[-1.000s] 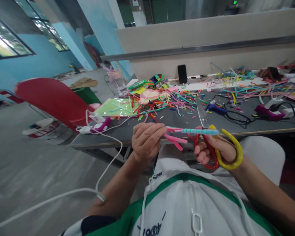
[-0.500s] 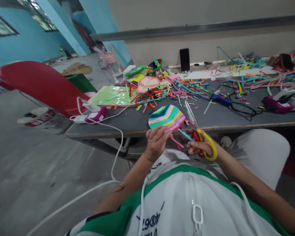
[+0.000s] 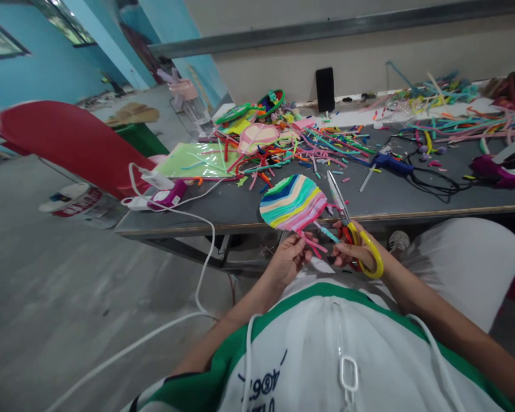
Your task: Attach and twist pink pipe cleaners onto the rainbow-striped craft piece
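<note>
My left hand pinches the lower edge of a round fan made of striped pipe cleaners in blue, green, yellow and pink, held up over the table's front edge. Loose pink ends hang below the fan between my two hands. My right hand grips scissors with red and yellow handles; the blades point up and away, just right of the fan. A thin teal stem runs from the fan toward the scissors.
The grey table carries scattered pipe cleaner scraps, a blue glue gun, purple glue guns, a green sheet and a black phone. A red chair stands at the left. A white cable hangs off the table.
The fan has turned from edge-on to face up and been lifted over the table edge. My left hand slid down to its lower edge. The scissors moved in close beside it.
</note>
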A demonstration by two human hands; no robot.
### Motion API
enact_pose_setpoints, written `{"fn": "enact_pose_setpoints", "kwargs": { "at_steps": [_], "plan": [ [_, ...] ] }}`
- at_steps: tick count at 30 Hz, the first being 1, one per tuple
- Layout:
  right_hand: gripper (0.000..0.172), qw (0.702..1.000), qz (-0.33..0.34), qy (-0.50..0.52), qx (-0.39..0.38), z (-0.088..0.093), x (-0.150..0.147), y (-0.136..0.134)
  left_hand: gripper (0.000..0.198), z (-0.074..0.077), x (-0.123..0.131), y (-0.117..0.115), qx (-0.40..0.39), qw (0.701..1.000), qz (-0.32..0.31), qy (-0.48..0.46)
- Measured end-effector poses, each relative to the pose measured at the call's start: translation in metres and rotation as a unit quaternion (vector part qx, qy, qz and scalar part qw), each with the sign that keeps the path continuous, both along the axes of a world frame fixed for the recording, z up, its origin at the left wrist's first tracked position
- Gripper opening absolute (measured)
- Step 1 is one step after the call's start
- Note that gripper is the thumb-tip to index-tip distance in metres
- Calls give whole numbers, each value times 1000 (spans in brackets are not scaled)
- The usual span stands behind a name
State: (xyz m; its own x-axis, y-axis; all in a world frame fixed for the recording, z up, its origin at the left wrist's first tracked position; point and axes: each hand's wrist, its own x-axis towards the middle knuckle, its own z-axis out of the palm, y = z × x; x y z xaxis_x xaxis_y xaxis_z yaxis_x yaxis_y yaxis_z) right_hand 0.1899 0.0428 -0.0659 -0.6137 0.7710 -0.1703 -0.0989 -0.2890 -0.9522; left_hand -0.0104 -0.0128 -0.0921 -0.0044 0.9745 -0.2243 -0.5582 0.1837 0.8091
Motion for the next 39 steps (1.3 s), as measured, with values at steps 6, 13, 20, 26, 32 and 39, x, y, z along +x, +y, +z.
{"fn": "enact_pose_setpoints", "kwargs": {
  "at_steps": [6,13,20,26,32,39],
  "plan": [
    [59,1000,5,-9,16,0,5,3,28,-4,-4,1,7,998,20,51],
    [63,999,-24,-35,20,6,6,6,25,-5,-21,6,15,997,20,75],
    [65,999,-23,-32,16,5,5,4,24,-6,-22,10,11,998,28,56],
    [63,999,-16,-34,16,6,4,4,26,-11,-17,13,2,998,58,36],
    [61,999,-13,-25,16,4,5,5,32,-8,-8,15,12,993,120,11],
    [57,999,5,-22,24,0,5,4,30,4,-2,1,-5,988,127,85]
  ]
}}
